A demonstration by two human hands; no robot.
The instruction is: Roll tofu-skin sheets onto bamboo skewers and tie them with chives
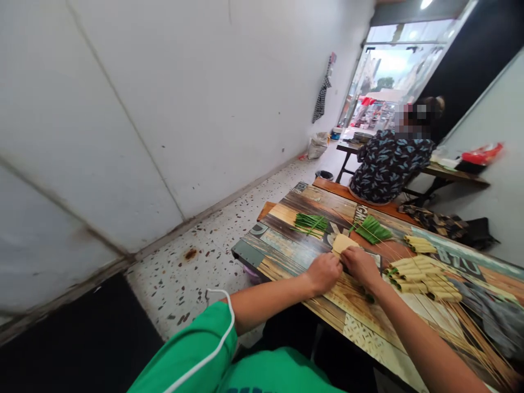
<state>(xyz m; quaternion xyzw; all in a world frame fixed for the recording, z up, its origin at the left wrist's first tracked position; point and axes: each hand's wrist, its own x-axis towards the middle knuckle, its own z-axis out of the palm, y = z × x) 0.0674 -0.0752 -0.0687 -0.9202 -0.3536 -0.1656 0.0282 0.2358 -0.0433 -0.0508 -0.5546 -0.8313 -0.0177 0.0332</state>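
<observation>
My left hand (325, 274) is closed, with its fingers curled at the near edge of a pale yellow bean curd sheet (344, 242). Beside it my right hand (361, 266) is also closed, pinching the same sheet at its near right side. The sheet lies on the patterned wooden table (286, 248); whatever is tucked under my fingers is hidden. Just beyond the hands rest a bunch of cut green stalks (311, 222) and a pile of green leaves (373, 229). Skewered yellow rolls (421, 273) with green filling lie right of my right hand.
Thin wooden skewers (477, 334) and a grey cloth (487, 311) occupy the table's right end. Past the table, a person in a dark leaf-patterned shirt (387, 166) sits on an orange bench (338, 192). A white wall (196, 98) runs along the left.
</observation>
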